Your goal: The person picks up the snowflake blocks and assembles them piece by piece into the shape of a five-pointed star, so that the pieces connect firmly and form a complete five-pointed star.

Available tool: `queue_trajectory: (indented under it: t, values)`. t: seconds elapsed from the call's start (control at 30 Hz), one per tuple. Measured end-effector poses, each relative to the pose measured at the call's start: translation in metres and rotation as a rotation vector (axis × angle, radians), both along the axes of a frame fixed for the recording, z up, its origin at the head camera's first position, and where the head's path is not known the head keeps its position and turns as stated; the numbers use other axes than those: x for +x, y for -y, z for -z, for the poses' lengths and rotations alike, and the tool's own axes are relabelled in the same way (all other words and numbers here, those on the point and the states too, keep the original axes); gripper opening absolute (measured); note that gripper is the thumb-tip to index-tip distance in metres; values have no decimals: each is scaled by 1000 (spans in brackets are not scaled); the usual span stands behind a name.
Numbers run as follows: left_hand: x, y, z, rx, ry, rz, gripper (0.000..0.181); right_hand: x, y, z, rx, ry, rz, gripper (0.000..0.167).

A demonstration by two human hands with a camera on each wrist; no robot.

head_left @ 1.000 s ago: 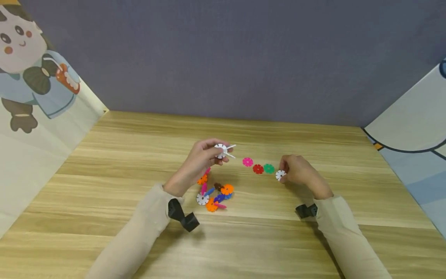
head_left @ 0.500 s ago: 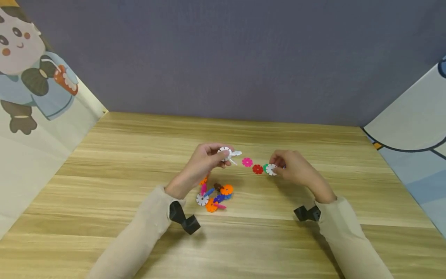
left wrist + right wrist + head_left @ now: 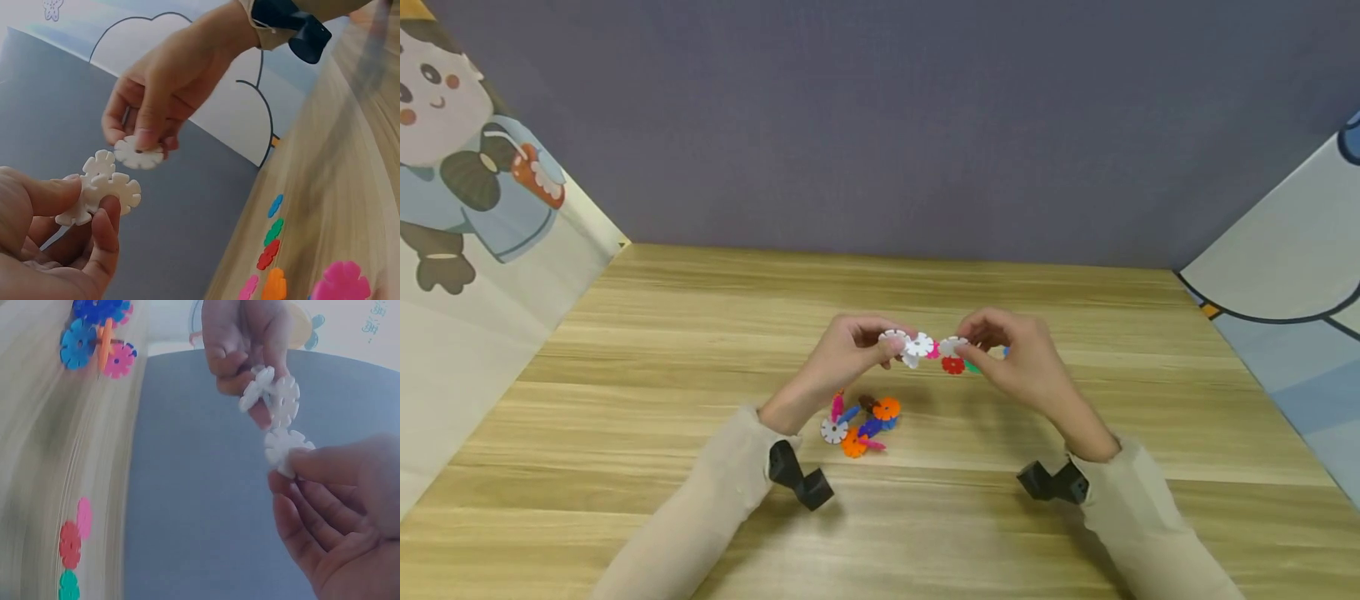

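Note:
In the head view my left hand (image 3: 846, 354) pinches a small cluster of joined white notched discs (image 3: 919, 344), raised above the table. Facing it, my right hand (image 3: 1022, 358) holds a single white notched disc (image 3: 952, 346) between thumb and fingers. The left wrist view shows that single disc (image 3: 134, 159) right beside the cluster (image 3: 122, 187). From the right wrist, the single disc (image 3: 282, 445) sits edge to edge with one disc of the cluster (image 3: 287, 403); whether their slots are engaged I cannot tell.
Below the hands, loose pink (image 3: 935, 351), red (image 3: 952, 366), green (image 3: 972, 367) and blue (image 3: 1007, 352) discs lie in a row on the wooden table (image 3: 700, 333). Nearer the body is a multicoloured group of discs (image 3: 853, 443), some joined. A grey panel (image 3: 880, 125) stands behind.
My right hand has lifted the white disc and brought it leftward to the cluster. My left hand has shifted slightly right, and the cluster in it has turned.

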State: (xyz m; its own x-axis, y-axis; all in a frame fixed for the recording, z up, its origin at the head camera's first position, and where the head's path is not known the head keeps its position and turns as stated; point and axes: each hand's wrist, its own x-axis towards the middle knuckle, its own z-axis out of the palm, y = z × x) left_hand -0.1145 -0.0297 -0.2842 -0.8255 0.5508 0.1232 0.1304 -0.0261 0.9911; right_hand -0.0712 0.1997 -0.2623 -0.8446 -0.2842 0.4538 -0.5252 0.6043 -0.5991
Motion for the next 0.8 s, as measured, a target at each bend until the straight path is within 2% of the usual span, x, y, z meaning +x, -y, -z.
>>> queue_trajectory:
  t: [0.17, 0.4, 0.6, 0.8]
  values:
    - [3, -3, 0, -13, 17, 11, 24, 2, 5, 1, -34, -10, -15, 18]
    - [5, -5, 0, -26, 71, -4, 24, 4, 9, 2, -55, -15, -30, 17]
    - [7, -8, 0, -41, 48, -25, 31, 5, 14, 5, -133, -29, -37, 16]
    - [10, -8, -2, -53, 2, -44, 30, 7, 18, 8, -178, -43, -52, 15]
